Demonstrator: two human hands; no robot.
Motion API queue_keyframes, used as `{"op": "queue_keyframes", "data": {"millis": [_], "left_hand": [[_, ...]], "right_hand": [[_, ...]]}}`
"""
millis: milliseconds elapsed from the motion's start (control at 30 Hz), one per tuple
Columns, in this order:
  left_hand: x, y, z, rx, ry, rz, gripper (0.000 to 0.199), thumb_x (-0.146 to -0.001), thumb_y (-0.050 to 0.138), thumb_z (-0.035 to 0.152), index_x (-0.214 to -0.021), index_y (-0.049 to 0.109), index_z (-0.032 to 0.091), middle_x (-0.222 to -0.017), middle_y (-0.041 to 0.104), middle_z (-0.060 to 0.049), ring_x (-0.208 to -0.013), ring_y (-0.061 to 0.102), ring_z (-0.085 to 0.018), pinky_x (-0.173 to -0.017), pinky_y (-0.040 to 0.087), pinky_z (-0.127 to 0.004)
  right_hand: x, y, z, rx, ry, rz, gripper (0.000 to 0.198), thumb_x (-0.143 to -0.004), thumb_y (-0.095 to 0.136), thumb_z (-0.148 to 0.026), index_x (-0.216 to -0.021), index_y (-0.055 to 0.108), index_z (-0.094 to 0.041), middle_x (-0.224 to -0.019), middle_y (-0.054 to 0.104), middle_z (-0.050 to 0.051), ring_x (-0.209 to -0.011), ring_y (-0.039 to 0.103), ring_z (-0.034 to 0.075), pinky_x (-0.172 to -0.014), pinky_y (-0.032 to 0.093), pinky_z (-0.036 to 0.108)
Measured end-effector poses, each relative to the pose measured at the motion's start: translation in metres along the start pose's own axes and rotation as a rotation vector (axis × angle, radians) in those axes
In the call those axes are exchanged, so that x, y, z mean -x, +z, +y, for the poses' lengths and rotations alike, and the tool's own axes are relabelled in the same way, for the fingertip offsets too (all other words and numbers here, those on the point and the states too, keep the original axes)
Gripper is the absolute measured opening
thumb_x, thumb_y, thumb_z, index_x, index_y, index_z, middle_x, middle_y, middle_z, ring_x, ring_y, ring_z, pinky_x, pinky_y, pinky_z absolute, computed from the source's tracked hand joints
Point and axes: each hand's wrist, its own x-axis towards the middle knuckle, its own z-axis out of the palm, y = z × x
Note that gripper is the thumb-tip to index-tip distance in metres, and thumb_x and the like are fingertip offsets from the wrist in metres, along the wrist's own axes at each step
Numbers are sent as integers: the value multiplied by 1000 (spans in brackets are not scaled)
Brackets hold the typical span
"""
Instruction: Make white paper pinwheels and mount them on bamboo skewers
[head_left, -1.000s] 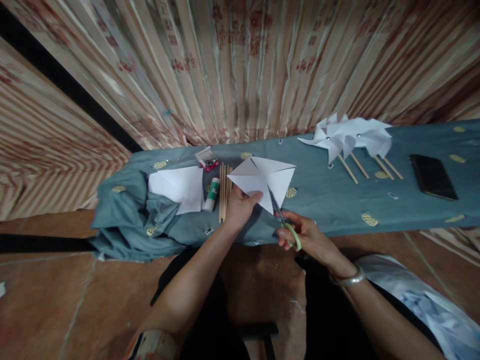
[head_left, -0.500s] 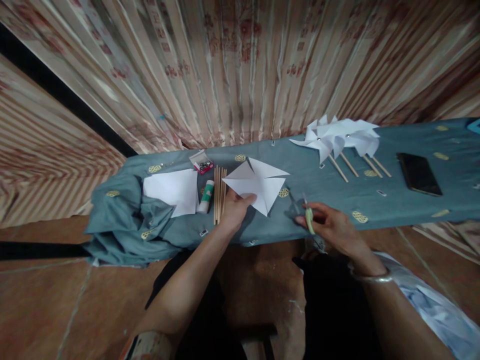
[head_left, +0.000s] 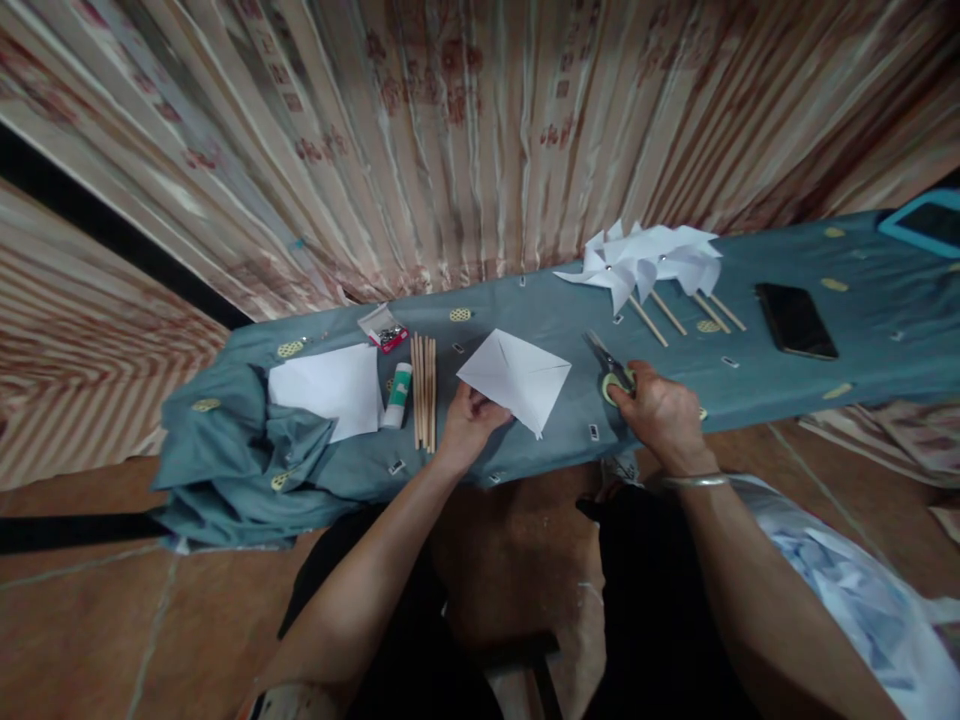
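Note:
A square of white paper, slit inward from its corners, is held at its near left edge by my left hand. The fingers lie beneath the sheet, partly hidden by it. To the right, my right hand grips the yellow-green handles of a pair of scissors. Their blades point away from me, low over or on the cloth; I cannot tell which. Left of my left hand lie several wooden sticks, a glue stick and a small box of metal pins.
A stack of white paper lies at the left on the blue-green cloth. Finished paper pinwheels rest at the back right, near a black phone and a blue-framed tablet. A plastic bag stands on the floor at right.
The scissors have come down toward the cloth, blades now pointing forward. The paper's flaps, spread apart before, lie flatter together. The whole view has shifted slightly.

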Motion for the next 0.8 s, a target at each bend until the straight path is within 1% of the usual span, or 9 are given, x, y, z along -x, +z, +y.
{"op": "queue_keyframes", "data": {"millis": [133,233,300,367,467,533,600,700,800], "left_hand": [[5,-11,-1,-39,12,33,86,-55,83,21,-131,42,24,-112,65,-7,-82,67,-15,-82,54,-33],[9,-22,-4,-182,52,107,103,-59,79,19,-146,25,30,-134,53,-13,-91,67,-18,-80,56,-33],[13,-30,-4,-393,143,124,100,-65,75,18,-148,22,31,-146,41,-15,-103,64,-22,-78,57,-34],[19,-35,-3,-677,300,86,90,-70,71,17,-148,27,29,-153,32,-15,-121,54,-29,-83,55,-38],[25,-36,4,-1104,525,17,76,-75,67,16,-145,36,24,-157,24,-16,-133,39,-34,-99,45,-49],[27,-32,8,-1318,606,-20,68,-78,64,15,-142,42,22,-157,26,-16,-130,41,-35,-102,39,-53],[25,-27,12,-1462,649,-65,59,-80,63,14,-137,49,22,-153,36,-16,-126,43,-35,-99,39,-54],[19,-21,13,-1557,715,-129,45,-82,63,15,-126,60,23,-143,51,-13,-123,44,-34,-94,39,-52],[12,-21,9,-1547,779,-180,27,-87,60,18,-112,67,24,-130,63,-9,-121,48,-31,-95,37,-52]], "right_hand": [[-3,-1,0,-24,31,-16,41,-91,52,-37,-119,60,-10,-90,74,22,-83,71,32,-66,45,35],[-5,1,3,-69,47,-9,41,-90,54,-38,-120,61,-11,-91,74,20,-83,71,32,-67,46,35],[-7,2,6,-152,70,-1,42,-87,57,-39,-120,62,-13,-94,75,18,-85,71,32,-69,48,36],[-9,2,9,-308,103,-2,43,-83,62,-40,-118,64,-16,-96,75,15,-87,71,31,-72,49,36],[-9,0,6,-694,172,-90,45,-74,70,-45,-111,68,-18,-87,76,10,-80,71,26,-67,50,33],[-6,-4,-1,-1007,225,-226,53,-66,75,-52,-105,69,-18,-79,74,7,-70,69,21,-57,48,28],[0,-8,-11,-1265,259,-374,58,-57,79,-58,-97,70,-18,-72,72,5,-62,65,17,-47,42,23],[9,-13,-26,-1459,258,-547,48,-56,81,-58,-79,70,-17,-64,67,2,-53,58,10,-40,35,18],[16,-16,-36,-1568,258,-671,46,-58,82,-57,-73,69,-17,-63,65,1,-50,54,7,-38,33,16]]}}
